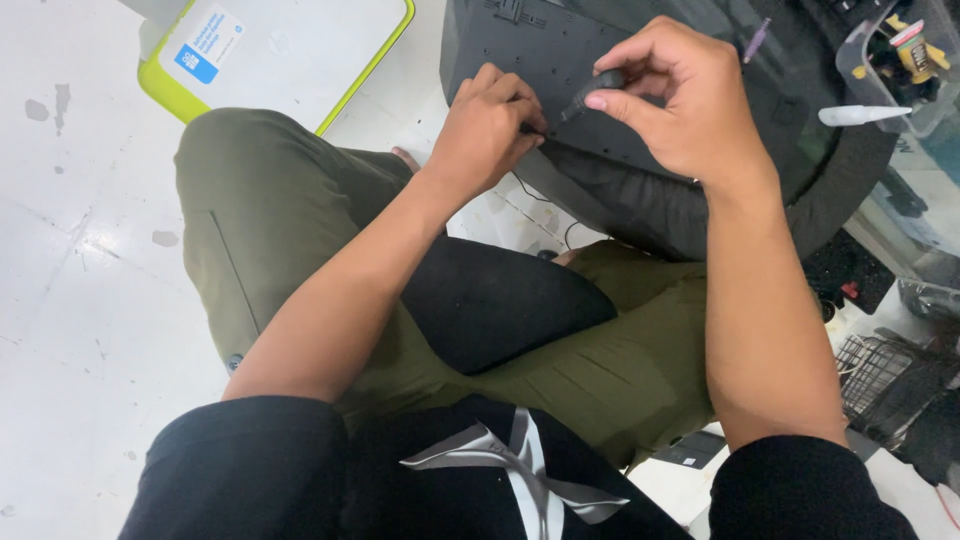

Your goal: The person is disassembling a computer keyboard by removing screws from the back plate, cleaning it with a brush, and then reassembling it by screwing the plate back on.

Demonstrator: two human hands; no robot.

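The person is sitting on a white, scuffed floor (70,330) in olive-green trousers (260,210) and a black top, with a flat black plastic panel (540,50) propped against the legs in front.

Left hand (490,130): it is resting knuckles-up on the panel's lower edge, fingers curled and pressed together at the tips, pinching something small and dark against the panel. What that item is cannot be told; the fingers are covering it.

Right hand (680,100): it is gripping a short black screwdriver handle (592,92) between thumb and forefinger, the other fingers curling over it. The tool is pointing down and left toward the left fingertips and is meeting the panel just beside them. The tip itself is hidden.

Surroundings: a rounded black padded body (650,205) is lying beneath the panel, across the lap. A white flat box with a lime-green rim (290,50) and a blue label is sitting on the floor to the upper left, well apart from the hands. A clear plastic tray (900,60) of small parts is standing at the upper right, with a white pointed nozzle (860,115) just below it. A black wire grille (880,370) is lying at the right edge. Thin black cables (540,195) are running on the floor under the left wrist.
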